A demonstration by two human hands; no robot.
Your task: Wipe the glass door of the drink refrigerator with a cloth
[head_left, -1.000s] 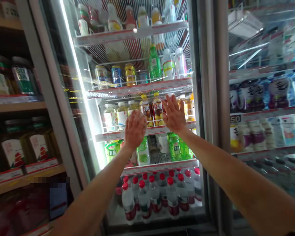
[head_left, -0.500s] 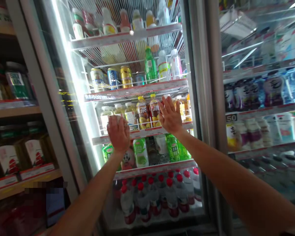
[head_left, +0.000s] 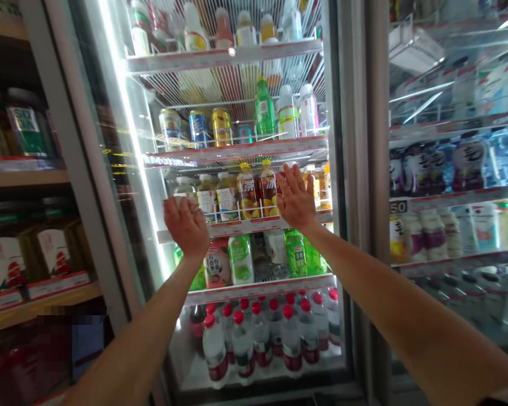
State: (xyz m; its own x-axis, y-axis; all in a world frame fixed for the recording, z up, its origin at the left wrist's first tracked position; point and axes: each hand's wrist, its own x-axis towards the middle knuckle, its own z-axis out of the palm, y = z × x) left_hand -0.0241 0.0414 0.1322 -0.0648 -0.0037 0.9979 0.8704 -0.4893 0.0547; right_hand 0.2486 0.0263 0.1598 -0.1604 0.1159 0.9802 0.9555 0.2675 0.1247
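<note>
Both arms reach toward a lit drinks fridge. My right hand is raised with its fingers spread and holds nothing. It covers part of the middle shelf, just right of two brown tea bottles with yellow caps. My left hand is up at the left end of that shelf, its fingers foreshortened and apart, with nothing visible in it. Pale-labelled bottles stand just right of it, and a pink carton-like drink is below. Whether either hand touches anything, I cannot tell.
Higher up are cans and a green bottle. Red-capped bottles fill the fridge floor. A metal upright divides off another fridge with dark purple bottles. Shelves on the left hold large jars.
My left hand has moved left and a little away from the tea bottles, uncovering pale-labelled bottles and the pink drink. My right hand stays nearly in place. The view has shifted slightly.
</note>
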